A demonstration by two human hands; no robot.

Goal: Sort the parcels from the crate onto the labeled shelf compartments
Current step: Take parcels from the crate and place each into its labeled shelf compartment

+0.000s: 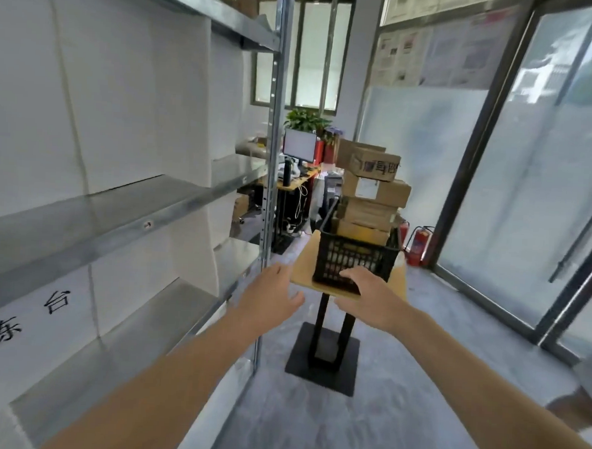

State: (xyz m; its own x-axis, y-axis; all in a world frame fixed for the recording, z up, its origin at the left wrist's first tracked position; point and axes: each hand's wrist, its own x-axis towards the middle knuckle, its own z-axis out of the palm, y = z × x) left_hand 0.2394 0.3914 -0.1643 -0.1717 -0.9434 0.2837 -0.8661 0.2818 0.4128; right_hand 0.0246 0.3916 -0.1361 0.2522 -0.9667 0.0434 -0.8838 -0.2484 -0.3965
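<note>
A black plastic crate (354,258) stands on a small wooden-topped stand (302,269) ahead of me. Several brown cardboard parcels (375,194) are stacked in it, rising well above its rim. Both my arms reach forward. My left hand (270,296) hovers open, fingers spread, just left of the stand's near corner. My right hand (370,293) is open in front of the crate's near wall, holding nothing. The metal shelf unit (117,211) runs along my left, with white dividers and handwritten paper labels (25,320).
The stand has a black post and base plate (322,359) on the grey floor. Two red fire extinguishers (417,244) stand by the glass wall (529,202) on the right. A desk with a monitor (299,145) lies beyond the shelf.
</note>
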